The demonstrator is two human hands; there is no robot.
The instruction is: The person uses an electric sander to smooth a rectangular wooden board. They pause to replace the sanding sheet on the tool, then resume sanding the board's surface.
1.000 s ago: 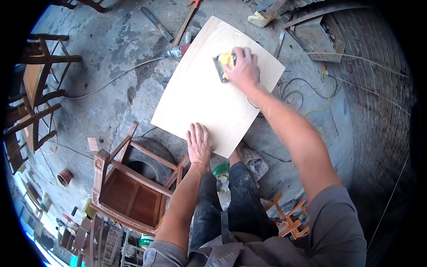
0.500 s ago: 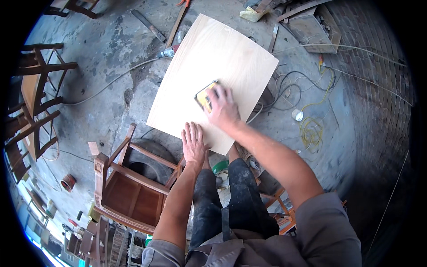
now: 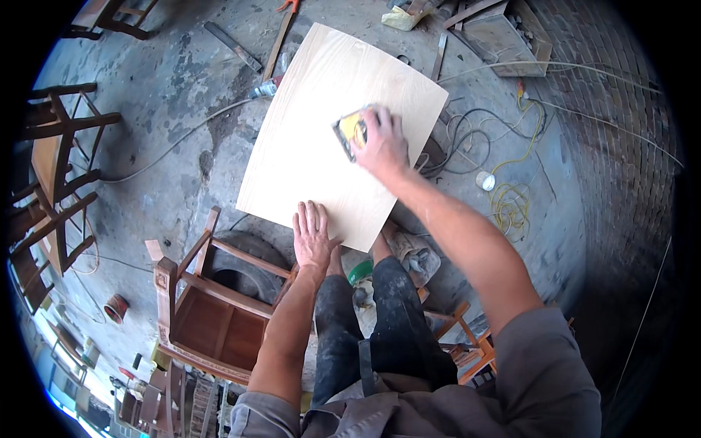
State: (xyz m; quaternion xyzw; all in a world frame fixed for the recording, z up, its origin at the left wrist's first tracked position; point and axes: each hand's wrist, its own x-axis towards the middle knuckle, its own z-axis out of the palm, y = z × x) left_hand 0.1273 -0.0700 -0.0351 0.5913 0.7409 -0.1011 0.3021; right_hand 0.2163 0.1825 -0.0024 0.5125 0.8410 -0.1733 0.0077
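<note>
A pale wooden panel (image 3: 307, 139) lies in front of me, raised above the floor, with its near corner over my legs. My right hand (image 3: 383, 146) is closed around a yellow sander (image 3: 350, 131) with a dark, squarish base. The sander rests on the panel's face, right of its middle, and looks slightly blurred. On the panel's near left edge, my left hand (image 3: 312, 233) lies flat with the fingers stretched out. What supports the panel underneath is mostly hidden.
An unfinished wooden chair frame (image 3: 219, 321) and a tire (image 3: 244, 266) sit at my left. More chairs (image 3: 58, 160) stand far left. A power tool (image 3: 266, 87) touches the panel's left side. Cables (image 3: 467, 139), a white cup (image 3: 485, 180) and a wooden box (image 3: 511, 51) are at right.
My right hand has moved the sander slightly away from me and to the right across the panel. The left hand stays flat on the near edge. The whole view has shifted slightly.
</note>
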